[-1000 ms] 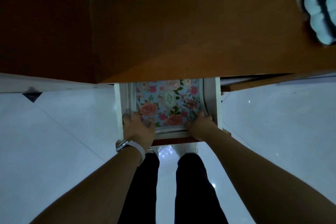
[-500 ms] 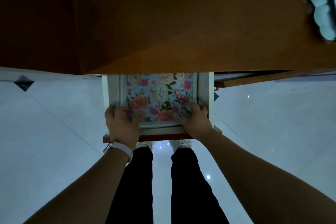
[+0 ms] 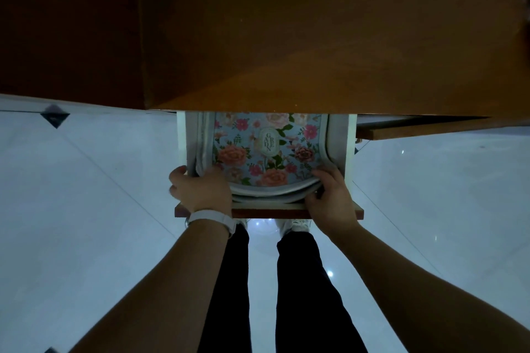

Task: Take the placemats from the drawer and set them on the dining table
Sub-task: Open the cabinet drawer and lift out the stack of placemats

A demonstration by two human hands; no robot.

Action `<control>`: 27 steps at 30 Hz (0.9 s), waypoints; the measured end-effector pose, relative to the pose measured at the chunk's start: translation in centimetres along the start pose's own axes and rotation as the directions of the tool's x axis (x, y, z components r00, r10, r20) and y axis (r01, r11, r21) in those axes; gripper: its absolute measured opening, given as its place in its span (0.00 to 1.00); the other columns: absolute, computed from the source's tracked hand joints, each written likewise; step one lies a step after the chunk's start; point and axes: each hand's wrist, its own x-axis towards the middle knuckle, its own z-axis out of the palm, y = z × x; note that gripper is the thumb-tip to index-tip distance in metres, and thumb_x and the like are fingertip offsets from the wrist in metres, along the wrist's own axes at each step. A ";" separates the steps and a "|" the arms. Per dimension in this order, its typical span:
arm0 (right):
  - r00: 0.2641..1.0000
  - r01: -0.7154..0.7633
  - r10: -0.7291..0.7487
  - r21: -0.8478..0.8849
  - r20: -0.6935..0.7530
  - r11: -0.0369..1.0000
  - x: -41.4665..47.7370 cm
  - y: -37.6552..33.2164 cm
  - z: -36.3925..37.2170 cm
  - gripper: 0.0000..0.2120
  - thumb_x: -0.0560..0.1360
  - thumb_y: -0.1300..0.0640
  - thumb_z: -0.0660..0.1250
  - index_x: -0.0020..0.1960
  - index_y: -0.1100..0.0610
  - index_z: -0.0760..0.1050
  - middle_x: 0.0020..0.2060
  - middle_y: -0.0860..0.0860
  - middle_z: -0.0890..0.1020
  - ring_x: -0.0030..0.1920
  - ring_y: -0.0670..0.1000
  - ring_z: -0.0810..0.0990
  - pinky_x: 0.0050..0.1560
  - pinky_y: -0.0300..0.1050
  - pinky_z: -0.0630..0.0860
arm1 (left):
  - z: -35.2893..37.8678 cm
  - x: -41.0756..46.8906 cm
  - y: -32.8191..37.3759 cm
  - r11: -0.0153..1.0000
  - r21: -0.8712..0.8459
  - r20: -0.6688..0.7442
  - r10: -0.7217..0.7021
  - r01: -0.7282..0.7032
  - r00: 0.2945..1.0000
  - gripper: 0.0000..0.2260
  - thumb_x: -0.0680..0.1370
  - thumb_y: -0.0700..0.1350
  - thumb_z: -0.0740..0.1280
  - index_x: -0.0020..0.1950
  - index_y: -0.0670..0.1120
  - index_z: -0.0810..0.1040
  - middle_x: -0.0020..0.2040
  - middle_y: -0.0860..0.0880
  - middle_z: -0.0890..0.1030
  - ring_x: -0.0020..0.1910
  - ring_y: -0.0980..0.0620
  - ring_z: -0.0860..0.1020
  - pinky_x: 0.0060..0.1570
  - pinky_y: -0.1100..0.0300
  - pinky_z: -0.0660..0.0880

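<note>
The task was at its first step: the placemats (image 3: pixel 266 149) lay in the open drawer (image 3: pixel 338 137), none yet on the wooden table (image 3: pixel 315 37) that overhung the drawer beyond the fingers. Both hands clamped the stack's near corners. The left hand (image 3: pixel 200 190) had its thumb on top and its fingers (image 3: pixel 179 180) curled round the corner, and the right hand (image 3: pixel 329 198) had its fingers (image 3: pixel 314 199) tucked under the front edge. Between them the mats bowed upward, looking soft and padded, with rounded corners, pale piped rims and a floral print on light blue. Lifting, carrying and laying out remained.
</note>
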 end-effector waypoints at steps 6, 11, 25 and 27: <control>0.997 0.075 -0.077 -0.093 -0.028 0.993 0.1 0.9 0.6 0.15 0.73 0.68 0.68 0.59 0.64 0.79 0.61 0.57 0.76 0.62 0.57 0.75 0.65 0.41 0.66 | -0.3 0.0 -0.4 0.999 -0.017 0.145 -0.027 0.030 0.989 0.19 0.74 0.43 0.71 0.61 0.41 0.69 0.48 0.46 0.76 0.43 0.47 0.74 0.44 0.60 0.70; 0.991 0.098 -0.106 -0.097 -0.083 0.990 0.2 0.9 0.8 0.12 0.72 0.69 0.69 0.56 0.64 0.81 0.57 0.58 0.78 0.58 0.60 0.76 0.63 0.50 0.73 | -0.1 -0.1 -0.6 0.999 -0.009 0.211 0.032 -0.031 0.977 0.21 0.74 0.40 0.70 0.63 0.43 0.65 0.49 0.44 0.76 0.45 0.44 0.77 0.45 0.56 0.76; 0.974 -0.097 0.153 0.301 -0.166 0.949 -2.4 -1.3 0.0 0.22 0.77 0.61 0.68 0.69 0.54 0.67 0.67 0.49 0.66 0.63 0.50 0.75 0.66 0.47 0.73 | -4.3 0.1 -1.2 0.950 -0.205 0.332 0.296 -0.238 0.896 0.24 0.74 0.35 0.71 0.67 0.48 0.71 0.55 0.51 0.79 0.53 0.52 0.79 0.56 0.52 0.79; 0.959 -0.149 0.237 0.434 -0.155 0.888 -2.5 -1.6 -0.1 0.24 0.76 0.59 0.71 0.68 0.52 0.66 0.63 0.47 0.72 0.59 0.44 0.78 0.62 0.43 0.75 | -5.0 0.6 -1.4 0.949 -0.229 0.340 0.287 -0.218 0.896 0.23 0.73 0.34 0.71 0.65 0.50 0.72 0.54 0.52 0.79 0.52 0.51 0.80 0.55 0.46 0.79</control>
